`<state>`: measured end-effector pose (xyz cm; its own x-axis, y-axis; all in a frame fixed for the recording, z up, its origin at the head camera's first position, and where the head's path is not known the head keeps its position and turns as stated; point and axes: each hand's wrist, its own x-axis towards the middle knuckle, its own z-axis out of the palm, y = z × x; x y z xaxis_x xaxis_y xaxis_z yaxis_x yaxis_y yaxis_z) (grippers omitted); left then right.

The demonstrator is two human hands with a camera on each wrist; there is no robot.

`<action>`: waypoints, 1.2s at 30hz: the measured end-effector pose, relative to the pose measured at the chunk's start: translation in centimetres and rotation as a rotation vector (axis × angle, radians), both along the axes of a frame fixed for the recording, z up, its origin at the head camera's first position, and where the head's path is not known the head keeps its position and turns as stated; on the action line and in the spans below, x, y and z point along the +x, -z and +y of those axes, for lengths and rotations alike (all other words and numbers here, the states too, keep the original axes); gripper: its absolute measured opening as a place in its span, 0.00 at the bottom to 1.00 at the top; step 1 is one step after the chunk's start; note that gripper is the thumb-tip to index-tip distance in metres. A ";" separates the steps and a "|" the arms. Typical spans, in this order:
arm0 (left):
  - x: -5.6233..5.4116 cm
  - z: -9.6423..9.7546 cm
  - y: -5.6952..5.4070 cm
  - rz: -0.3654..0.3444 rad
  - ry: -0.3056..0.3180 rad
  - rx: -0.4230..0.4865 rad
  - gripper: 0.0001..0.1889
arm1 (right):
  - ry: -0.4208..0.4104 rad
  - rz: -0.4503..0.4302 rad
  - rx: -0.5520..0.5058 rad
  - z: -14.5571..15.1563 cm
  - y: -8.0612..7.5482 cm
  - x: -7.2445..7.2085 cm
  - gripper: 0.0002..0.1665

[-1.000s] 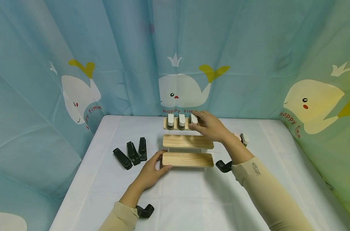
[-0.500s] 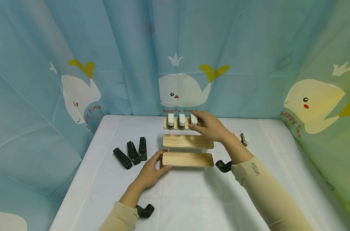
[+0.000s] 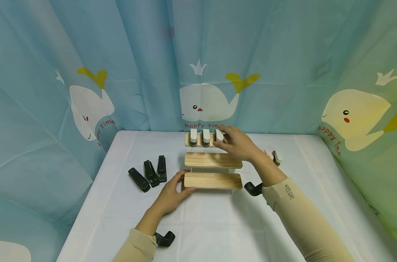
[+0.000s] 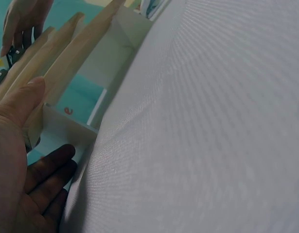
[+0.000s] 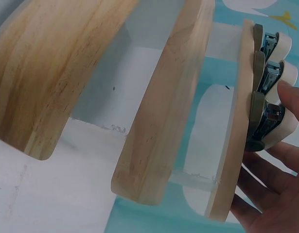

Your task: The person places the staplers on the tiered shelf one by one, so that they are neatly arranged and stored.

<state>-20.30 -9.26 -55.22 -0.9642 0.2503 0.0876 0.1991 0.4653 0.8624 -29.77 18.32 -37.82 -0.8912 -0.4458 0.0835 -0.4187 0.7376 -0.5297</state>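
A three-tier wooden shelf stand [image 3: 215,181] with white side supports stands mid-table. My left hand [image 3: 171,196] grips the left end of its lowest board, thumb at the front edge and forefinger at the back. In the left wrist view the other fingers [image 4: 54,177] hang beside the white support. Three white staplers stand in a row on the top board: a left one [image 3: 193,137], a middle one [image 3: 206,137] and a right one [image 3: 219,135]. My right hand [image 3: 239,143] holds the right one between thumb and fingers; its dark base rests on the board [image 5: 230,160].
Three black staplers [image 3: 151,173] lie left of the stand on the white-covered table [image 3: 205,225]. Right of it, partly behind my right forearm, are a white-and-dark stapler [image 3: 278,158] and something pink [image 3: 269,154]. A blue whale-print curtain [image 3: 146,72] hangs behind.
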 end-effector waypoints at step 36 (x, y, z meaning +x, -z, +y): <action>-0.2 -0.1 0.1 0.005 0.008 -0.003 0.38 | 0.084 0.018 -0.008 5.9 1.0 1.5 0.46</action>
